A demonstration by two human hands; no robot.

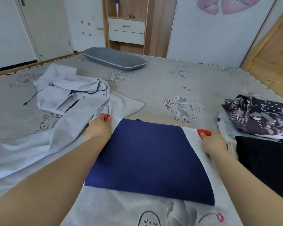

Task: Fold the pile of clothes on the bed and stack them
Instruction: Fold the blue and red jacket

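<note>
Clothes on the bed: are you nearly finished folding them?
Not yet. Both hands, left hand and right hand, pinch the red cuffs of the navy shirt, mid-fold. The pale grey jacket lies unfolded beside it, and the patterned clothes on the right look rumpled on top of a dark garment. No tidy stack shows.

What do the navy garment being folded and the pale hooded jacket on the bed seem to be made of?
Navy garment: looks like a soft matte knit, maybe cotton jersey, since it drapes smoothly without shine; white and red trim shows at the corners that the left hand and right hand pinch.
Pale hooded jacket: seems a thin woven fabric, possibly cotton or a blend, with crisp creases, snap buttons and a dark drawcord.
</note>
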